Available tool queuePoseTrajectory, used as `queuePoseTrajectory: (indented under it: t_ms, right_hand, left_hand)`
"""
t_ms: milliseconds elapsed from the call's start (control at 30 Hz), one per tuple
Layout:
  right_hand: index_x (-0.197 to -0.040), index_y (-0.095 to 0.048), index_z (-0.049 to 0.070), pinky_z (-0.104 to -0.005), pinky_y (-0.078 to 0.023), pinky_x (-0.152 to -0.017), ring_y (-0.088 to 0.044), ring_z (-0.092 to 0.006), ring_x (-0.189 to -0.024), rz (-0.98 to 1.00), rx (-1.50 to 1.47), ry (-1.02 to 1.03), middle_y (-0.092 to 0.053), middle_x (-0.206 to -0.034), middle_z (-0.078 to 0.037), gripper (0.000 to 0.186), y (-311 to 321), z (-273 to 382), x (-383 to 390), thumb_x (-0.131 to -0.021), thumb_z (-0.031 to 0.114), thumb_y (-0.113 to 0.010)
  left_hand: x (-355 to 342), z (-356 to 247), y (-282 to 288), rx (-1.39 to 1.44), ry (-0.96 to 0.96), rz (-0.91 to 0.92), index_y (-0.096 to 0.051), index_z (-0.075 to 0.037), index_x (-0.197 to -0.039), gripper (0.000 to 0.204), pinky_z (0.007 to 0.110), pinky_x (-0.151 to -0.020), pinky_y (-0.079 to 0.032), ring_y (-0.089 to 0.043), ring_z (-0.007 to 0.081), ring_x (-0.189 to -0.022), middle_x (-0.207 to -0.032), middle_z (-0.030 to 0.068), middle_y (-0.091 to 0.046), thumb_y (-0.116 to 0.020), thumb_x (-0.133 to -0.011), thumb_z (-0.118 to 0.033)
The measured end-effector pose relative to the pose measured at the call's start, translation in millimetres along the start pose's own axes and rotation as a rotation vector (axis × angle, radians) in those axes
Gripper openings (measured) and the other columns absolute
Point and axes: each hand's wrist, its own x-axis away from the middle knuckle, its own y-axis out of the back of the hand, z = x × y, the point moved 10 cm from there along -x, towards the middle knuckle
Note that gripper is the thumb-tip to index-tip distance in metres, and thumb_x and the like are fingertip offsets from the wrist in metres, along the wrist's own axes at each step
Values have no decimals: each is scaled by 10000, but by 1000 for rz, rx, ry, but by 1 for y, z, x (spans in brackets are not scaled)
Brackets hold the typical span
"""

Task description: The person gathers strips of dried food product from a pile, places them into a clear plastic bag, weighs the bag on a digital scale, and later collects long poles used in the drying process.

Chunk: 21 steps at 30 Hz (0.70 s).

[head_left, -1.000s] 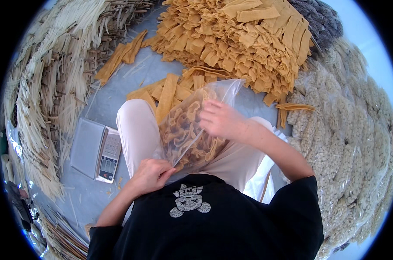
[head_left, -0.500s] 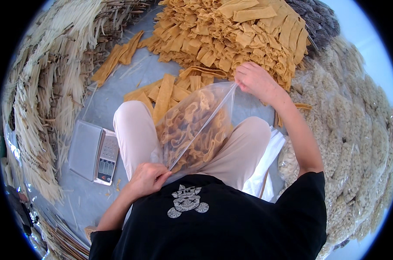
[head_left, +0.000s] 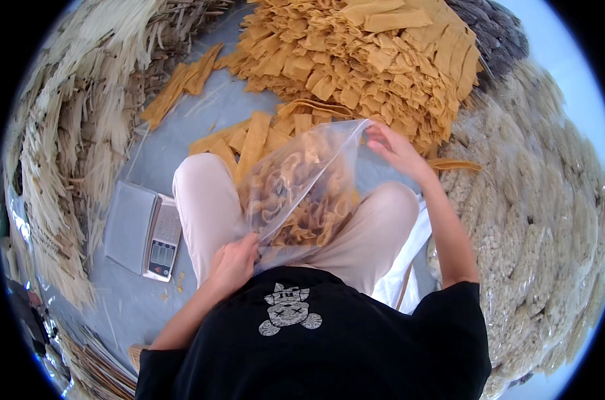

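Observation:
A clear plastic bag (head_left: 301, 193) packed with curly orange-yellow sheets lies between my bent legs, its folded seam running diagonally up to a top right corner. My left hand (head_left: 237, 257) is closed on the bag's lower left edge. My right hand (head_left: 389, 147) is beside the upper right corner, its fingers loosely bent and apart, with no grip visible. Just beyond the bag lie flat orange-yellow strips (head_left: 252, 143).
A large heap of the orange-yellow strips (head_left: 356, 60) rises at the back. A digital scale (head_left: 139, 227) sits left of my legs. Pale stringy bundles (head_left: 69, 133) line the left, wrapped cream-coloured packs (head_left: 522, 220) the right, dark bundles (head_left: 489, 37) the back right. White sheeting (head_left: 409, 260) lies by my right leg.
My right hand moved up to the bag's top corner, pinched and pulled it rightward, and has now loosened and dropped slightly. My left hand has shifted a little upward with the bag's edge.

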Motion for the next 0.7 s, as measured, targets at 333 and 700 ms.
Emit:
queuePoseTrajectory:
  t_ms: [333, 700]
  right_hand:
    - [-1248, -390, 19, -240, -453, -652, -563, -138, -811, 182, 70, -323, -572, -948, -61, 446, -39, -106, 20, -886, 263, -481]
    - [-1189, -442, 3, -298, -466, -691, -596, -190, -836, 546, 43, -508, -589, -986, -113, 406, -67, -120, 19, -870, 247, -498]
  left_hand:
    - [-124, 2, 33, 1279, 215, -101, -449, -100, -697, 198, 187, -422, -262, -319, 40, -497, -586, -61, -370, -402, -889, -110]
    - [-60, -2, 322, 1334, -487, -912, -440, -80, -630, 237, 221, -395, -289, -353, 64, -473, -576, -7, -425, -383, -826, 40]
